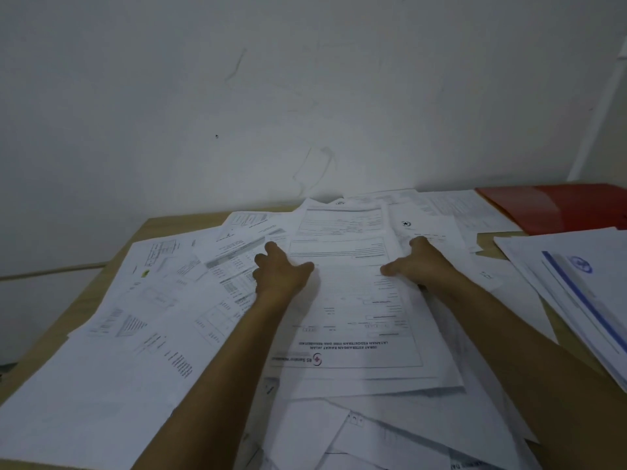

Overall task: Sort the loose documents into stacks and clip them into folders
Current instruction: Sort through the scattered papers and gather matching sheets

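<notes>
- A pale wall [305, 79] is filling the upper half of the view, rising straight behind the counter.
- A wooden counter [159, 223] is carrying everything, its bare surface showing only at the far left edge and in gaps on the right.
- Loose documents [135, 334] are lying spread and overlapping across nearly the whole counter, most of them printed forms.
- A stack with a blue stripe [583, 300] is sitting at the right edge, apart from the main spread.
- A red folder [559, 208] is lying at the far right corner, against the wall.
- A top sheet with a hospital heading [356, 317] is lying in the middle, upside down to the viewer.
- The left hand [281, 269] is gripping its left edge, thumb on top, fingers curled.
- The right hand [420, 262] is gripping its right edge likewise.
</notes>
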